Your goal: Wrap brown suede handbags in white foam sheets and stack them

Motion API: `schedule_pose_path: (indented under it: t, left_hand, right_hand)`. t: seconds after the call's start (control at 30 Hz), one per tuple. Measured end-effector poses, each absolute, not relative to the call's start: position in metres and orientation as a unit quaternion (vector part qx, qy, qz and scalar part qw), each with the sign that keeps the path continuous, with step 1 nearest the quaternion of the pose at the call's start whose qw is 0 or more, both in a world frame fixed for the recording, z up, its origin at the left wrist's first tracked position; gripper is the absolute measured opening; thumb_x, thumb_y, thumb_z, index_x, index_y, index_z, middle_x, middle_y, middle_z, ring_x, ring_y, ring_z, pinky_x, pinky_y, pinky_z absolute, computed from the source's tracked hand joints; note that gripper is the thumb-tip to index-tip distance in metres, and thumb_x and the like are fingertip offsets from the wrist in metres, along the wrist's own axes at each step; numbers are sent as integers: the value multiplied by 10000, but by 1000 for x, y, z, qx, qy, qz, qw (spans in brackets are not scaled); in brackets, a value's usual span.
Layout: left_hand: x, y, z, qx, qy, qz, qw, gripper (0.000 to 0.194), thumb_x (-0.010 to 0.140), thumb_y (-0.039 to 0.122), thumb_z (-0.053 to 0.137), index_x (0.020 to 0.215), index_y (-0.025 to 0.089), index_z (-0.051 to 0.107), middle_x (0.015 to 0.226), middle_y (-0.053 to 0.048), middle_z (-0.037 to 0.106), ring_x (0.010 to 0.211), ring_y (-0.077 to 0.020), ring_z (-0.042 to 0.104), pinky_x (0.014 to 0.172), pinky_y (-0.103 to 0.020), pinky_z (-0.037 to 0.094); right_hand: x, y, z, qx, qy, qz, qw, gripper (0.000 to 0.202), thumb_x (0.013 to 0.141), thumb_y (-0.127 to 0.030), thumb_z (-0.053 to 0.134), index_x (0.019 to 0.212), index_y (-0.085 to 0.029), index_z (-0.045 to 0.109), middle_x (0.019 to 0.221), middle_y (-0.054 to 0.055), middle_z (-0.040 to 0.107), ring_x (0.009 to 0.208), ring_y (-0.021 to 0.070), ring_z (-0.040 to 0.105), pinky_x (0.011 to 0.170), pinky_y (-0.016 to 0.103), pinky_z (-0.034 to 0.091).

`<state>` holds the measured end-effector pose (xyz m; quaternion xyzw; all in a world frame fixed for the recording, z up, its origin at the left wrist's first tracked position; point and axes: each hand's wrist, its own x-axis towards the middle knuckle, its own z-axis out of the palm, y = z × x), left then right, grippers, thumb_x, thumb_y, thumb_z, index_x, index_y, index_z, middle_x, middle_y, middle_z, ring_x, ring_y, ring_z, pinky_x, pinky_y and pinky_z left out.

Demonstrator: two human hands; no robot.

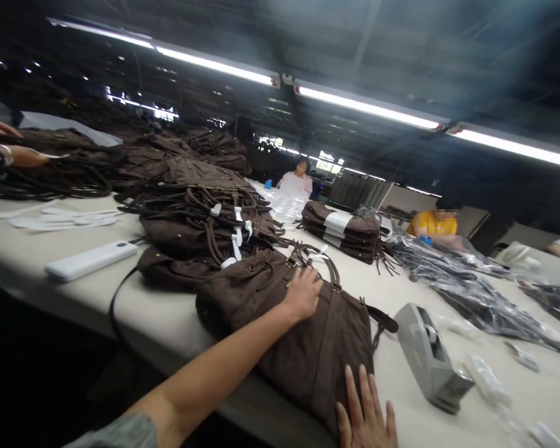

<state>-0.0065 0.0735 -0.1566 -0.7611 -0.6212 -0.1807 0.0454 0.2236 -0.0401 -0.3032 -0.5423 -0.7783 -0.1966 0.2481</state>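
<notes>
A dark brown handbag [294, 336] lies flat across the near table edge, its two loop handles [333, 264] pointing away from me. My left hand [303, 294] is on the bag just below the handles, fingers curled into the fabric near the zip. Across the bag's lower right corner, my right hand [366, 407] is spread flat with fingers apart, holding nothing. A white tag [318, 254] shows among the handles. Close to the bag's right side stands a grey tape dispenser [427, 354].
Brown bags are piled [200, 205] behind and to the left. A white bar-shaped device [92, 260] and white strips [65, 219] lie left. Stacked bags [343, 230] and plastic-wrapped goods [471, 292] occupy the far right. A co-worker's hand [25, 157] is at far left; other people sit beyond.
</notes>
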Motion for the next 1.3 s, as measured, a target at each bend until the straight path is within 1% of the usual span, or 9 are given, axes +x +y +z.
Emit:
schedule_pose_path:
  t: [0.13,0.27,0.47,0.67,0.77,0.83,0.97,1.17,1.3]
  left_hand:
    - [-106,3,-168,-563,-774,-259,132,529,866,155,444,1391,92,441,1482,-228,399,1426,-402,257,1142,-655,124]
    - [-146,-40,-201,-500,-804,-276,166,340,926,236,428,1184,107,609,1177,-183,606,1129,-313,546,981,-441,422]
    - [-143,-41,-195,-503,-799,-294,146,228,903,176,441,953,144,662,1016,-155,638,992,-309,576,846,-415,447]
    - [-153,-38,-183,-490,-813,-293,109,180,865,133,470,901,124,646,936,-161,675,944,-322,622,803,-412,456]
    - [-162,-40,-179,-498,-815,-287,77,167,861,122,477,896,134,640,809,-119,692,820,-281,657,768,-380,464]
    - [-169,-43,-173,-501,-814,-286,70,161,865,132,484,909,141,639,829,-119,702,857,-281,664,815,-387,460]
    - [-178,-49,-166,-490,-827,-270,57,149,877,181,499,931,133,630,953,-163,697,958,-323,655,820,-409,464]
    - [-168,-46,-184,-543,-735,-398,76,243,963,187,362,855,193,580,703,-63,669,703,-232,683,627,-295,443]
    - [-172,-35,-194,-500,-661,-559,-14,175,968,307,411,882,223,538,708,-12,679,653,-186,684,589,-257,426]
  right_hand:
    - [224,-46,-302,-498,-805,-209,245,586,1005,-439,231,1568,-288,166,1505,127,420,1348,348,449,1076,628,315]
    - [220,-55,-297,-482,-825,-195,223,547,1001,-370,262,1528,-242,336,1518,131,402,1380,323,412,1072,569,373]
    - [237,-49,-264,-488,-841,-196,128,464,959,-278,333,1342,-298,595,1439,81,515,1282,304,534,999,543,454]
    - [168,-14,-143,-437,-885,-162,14,465,759,-48,453,1034,-276,750,880,51,765,765,215,724,760,307,526]
    - [77,27,-105,-360,-915,-165,79,553,786,-34,475,1263,-255,644,1189,59,702,958,204,696,798,278,524]
    - [22,63,-105,-303,-933,-171,99,699,766,-20,528,1428,-242,491,1455,81,504,1151,226,616,890,317,518]
    - [-40,128,-139,-164,-975,-135,67,790,725,-53,658,1446,-306,457,1585,46,294,1393,274,373,1102,469,369]
    - [-60,168,-157,-121,-975,-17,184,331,733,-36,523,939,-219,708,1155,38,704,1289,205,494,1143,444,301]
    - [-56,170,-153,-179,-947,-56,259,287,750,-39,388,775,-191,631,809,41,669,898,179,618,1011,360,410]
